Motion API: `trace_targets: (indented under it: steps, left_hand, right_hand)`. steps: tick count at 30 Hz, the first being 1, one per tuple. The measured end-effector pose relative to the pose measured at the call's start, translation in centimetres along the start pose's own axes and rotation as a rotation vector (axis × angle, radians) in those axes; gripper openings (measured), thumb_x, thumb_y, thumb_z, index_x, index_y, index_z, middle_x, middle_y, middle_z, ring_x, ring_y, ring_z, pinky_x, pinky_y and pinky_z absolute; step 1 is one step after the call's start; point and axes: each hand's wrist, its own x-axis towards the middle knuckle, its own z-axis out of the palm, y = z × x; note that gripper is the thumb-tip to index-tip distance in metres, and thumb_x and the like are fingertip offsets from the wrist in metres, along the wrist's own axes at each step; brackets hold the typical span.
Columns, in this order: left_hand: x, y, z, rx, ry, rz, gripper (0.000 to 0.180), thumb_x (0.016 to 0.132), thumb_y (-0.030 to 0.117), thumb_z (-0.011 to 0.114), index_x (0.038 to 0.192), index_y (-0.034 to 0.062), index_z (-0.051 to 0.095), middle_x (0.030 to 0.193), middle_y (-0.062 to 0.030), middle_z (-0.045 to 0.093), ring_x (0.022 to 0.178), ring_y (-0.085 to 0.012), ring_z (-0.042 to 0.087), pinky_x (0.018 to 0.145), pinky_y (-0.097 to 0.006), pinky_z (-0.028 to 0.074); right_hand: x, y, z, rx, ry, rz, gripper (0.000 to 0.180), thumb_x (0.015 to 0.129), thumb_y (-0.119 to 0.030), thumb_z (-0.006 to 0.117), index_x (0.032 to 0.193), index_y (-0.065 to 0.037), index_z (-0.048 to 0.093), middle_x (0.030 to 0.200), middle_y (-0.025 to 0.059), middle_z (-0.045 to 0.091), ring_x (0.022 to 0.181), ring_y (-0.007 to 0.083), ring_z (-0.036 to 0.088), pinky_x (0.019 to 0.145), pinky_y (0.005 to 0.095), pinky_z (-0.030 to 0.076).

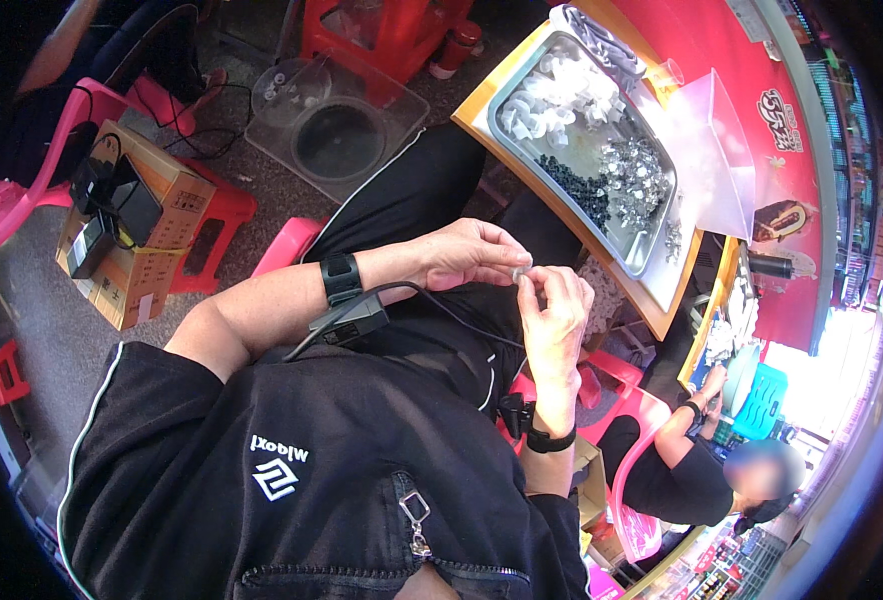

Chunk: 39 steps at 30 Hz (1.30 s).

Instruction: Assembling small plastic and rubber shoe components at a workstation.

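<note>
Above my lap, the fingertips of both hands meet at a small whitish piece (520, 272), too small to name. My left hand (467, 255) pinches it from one side with thumb and forefinger. From the other side, my right hand (556, 305) pinches at the same piece, its fingers bent. Beyond the hands a grey metal tray (510, 140) rests on a wood-edged table (652, 312). It holds a heap of white parts (567, 90), a pile of small black parts (572, 187) and a pile of clear, shiny small parts (634, 175).
A clear pink bin (710, 140) stands beside the tray, with a grey cloth (602, 45) at its far end. A transparent lidded box (402, 95) lies on the floor. Left is a cardboard box (177, 195) bearing black devices. A co-worker (677, 465) sits at the right.
</note>
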Motion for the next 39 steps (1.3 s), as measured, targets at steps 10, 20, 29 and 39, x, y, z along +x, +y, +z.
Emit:
trace_targets:
  steps: [10,20,29,39]
  left_hand:
    - [0.5,-0.4,-0.8,-0.245,-0.045,-0.129,0.022,0.089,0.023,0.061,0.097,0.0031,0.062,0.092,-0.0061,0.065,0.084,-0.0139,0.064,0.075,-0.025,0.056]
    - [0.0,0.2,-0.5,-0.257,-0.135,-0.300,0.027,0.091,0.028,0.058,0.097,0.0020,0.062,0.090,-0.0073,0.066,0.079,-0.0147,0.065,0.072,-0.025,0.056]
    - [0.1,-0.3,-0.8,-0.207,-0.159,-0.288,0.026,0.089,0.026,0.061,0.097,0.0022,0.062,0.091,-0.0071,0.067,0.080,-0.0143,0.066,0.073,-0.024,0.056]
    - [0.1,-1.3,-0.7,-0.202,-0.158,-0.282,0.023,0.089,0.022,0.061,0.099,0.0013,0.062,0.094,-0.0082,0.066,0.086,-0.0152,0.065,0.080,-0.026,0.055]
  right_hand:
    - [0.2,-0.7,-0.6,0.000,-0.029,-0.032,0.011,0.079,-0.009,0.066,0.089,-0.006,0.064,0.084,0.0043,0.061,0.079,0.0214,0.057,0.078,0.0352,0.039]
    - [1.8,0.6,-1.6,0.068,0.014,-0.174,0.015,0.074,-0.008,0.069,0.088,-0.007,0.066,0.082,0.0046,0.057,0.079,0.0226,0.056,0.075,0.0359,0.043]
    - [2.0,1.0,-1.6,0.055,-0.066,-0.269,0.012,0.073,-0.010,0.069,0.084,-0.007,0.065,0.083,0.0046,0.057,0.081,0.0237,0.056,0.078,0.0379,0.042]
    - [1.6,1.3,-2.3,-0.066,-0.177,-0.393,0.019,0.070,-0.011,0.067,0.088,-0.008,0.061,0.087,0.0043,0.057,0.082,0.0218,0.056,0.081,0.0382,0.040]
